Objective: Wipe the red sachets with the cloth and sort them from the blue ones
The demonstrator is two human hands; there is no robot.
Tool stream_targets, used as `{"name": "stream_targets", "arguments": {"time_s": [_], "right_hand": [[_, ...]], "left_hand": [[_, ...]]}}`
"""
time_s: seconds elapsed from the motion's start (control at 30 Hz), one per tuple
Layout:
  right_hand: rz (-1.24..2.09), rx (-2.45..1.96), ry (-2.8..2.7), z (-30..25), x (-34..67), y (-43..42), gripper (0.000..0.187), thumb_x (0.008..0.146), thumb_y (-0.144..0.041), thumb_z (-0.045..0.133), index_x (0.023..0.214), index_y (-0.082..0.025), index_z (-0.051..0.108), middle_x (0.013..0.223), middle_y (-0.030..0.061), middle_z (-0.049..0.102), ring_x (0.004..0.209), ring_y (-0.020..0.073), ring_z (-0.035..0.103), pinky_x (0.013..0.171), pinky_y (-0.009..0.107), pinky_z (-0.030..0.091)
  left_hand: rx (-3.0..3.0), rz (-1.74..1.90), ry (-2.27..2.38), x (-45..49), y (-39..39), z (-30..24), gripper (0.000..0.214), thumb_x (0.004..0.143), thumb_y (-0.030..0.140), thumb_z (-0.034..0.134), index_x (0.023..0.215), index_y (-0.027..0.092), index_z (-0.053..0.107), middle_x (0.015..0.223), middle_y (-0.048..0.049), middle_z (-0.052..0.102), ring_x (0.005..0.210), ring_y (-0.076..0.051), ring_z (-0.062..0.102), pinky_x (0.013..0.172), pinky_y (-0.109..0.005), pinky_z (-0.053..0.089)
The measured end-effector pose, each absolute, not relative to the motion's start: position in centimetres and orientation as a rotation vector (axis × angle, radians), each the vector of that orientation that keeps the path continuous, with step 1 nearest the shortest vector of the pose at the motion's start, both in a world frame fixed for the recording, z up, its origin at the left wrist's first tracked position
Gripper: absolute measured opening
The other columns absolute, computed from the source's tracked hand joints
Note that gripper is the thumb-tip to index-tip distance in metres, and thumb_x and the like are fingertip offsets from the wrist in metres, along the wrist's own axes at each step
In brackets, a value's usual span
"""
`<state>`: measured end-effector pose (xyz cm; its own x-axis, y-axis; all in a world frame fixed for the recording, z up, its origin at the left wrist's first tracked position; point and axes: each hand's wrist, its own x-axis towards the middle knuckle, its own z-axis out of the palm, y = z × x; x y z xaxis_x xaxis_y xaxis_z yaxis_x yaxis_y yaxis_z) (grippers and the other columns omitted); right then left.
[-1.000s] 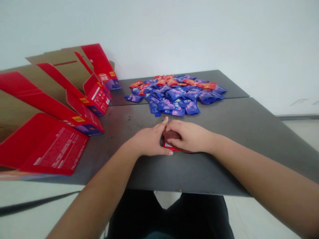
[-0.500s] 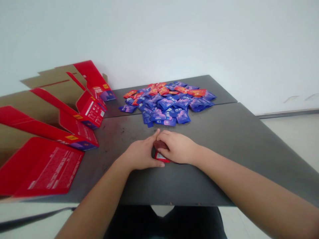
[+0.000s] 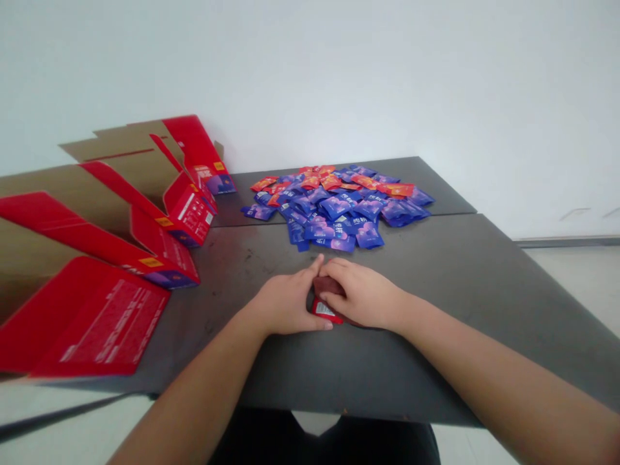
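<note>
Staying put, left hand (image 3: 285,303) and right hand (image 3: 362,297) still clasp red packet (image 3: 326,310).

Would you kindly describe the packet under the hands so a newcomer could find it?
On the dark table, nearer than the sachet pile, the left hand and right hand meet. The red packet lies alone between them, apart from the pile.

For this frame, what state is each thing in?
left hand, flat on table, fingers extended against red packet
right hand, curled over red packet, gripping it
red packet, lying on table, mostly covered
sachet pile, loose heap, untouched
red cartons, unfolded, flat or half-open
</note>
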<state>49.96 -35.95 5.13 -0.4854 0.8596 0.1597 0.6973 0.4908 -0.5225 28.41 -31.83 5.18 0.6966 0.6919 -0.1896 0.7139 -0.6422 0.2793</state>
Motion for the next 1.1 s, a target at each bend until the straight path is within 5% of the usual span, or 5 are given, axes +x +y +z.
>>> {"name": "stream_targets", "arguments": {"time_s": [0.37,0.87,1.1], "right_hand": [[0.842,-0.995,-2.395,6.8,49.8,-37.2,0.025,0.083,-0.005,0.068,0.102,-0.022,0.072,0.106,0.0022,0.073,0.095,0.0195,0.066,0.089,0.032,0.05],[0.226,-1.277,-2.428,3.4,50.2,-34.3,0.009,0.099,-0.024,0.064,0.105,-0.02,0.069,0.098,0.0061,0.07,0.096,0.0246,0.066,0.09,0.04,0.05],[-0.046,-1.264,-2.378,3.6,50.6,-35.2,0.023,0.1,-0.024,0.061,0.12,-0.019,0.071,0.128,0.0137,0.072,0.114,0.0314,0.068,0.099,0.048,0.054]], "left_hand": [[2.615,-0.01,1.019,28.1,-31.6,4.6,0.132,0.078,0.078,0.071,0.172,0.02,-0.001,0.168,-0.0128,0.045,0.137,-0.039,0.063,0.103,-0.046,0.056],[2.559,0.003,1.114,28.2,-31.6,4.1,0.137,0.075,0.08,0.074,0.172,0.021,-0.003,0.167,-0.0137,0.046,0.131,-0.038,0.066,0.095,-0.045,0.058],[2.564,-0.021,1.079,28.3,-31.5,4.1,0.139,0.077,0.076,0.075,0.171,0.02,-0.01,0.169,-0.0152,0.043,0.134,-0.037,0.065,0.099,-0.044,0.056]]}}
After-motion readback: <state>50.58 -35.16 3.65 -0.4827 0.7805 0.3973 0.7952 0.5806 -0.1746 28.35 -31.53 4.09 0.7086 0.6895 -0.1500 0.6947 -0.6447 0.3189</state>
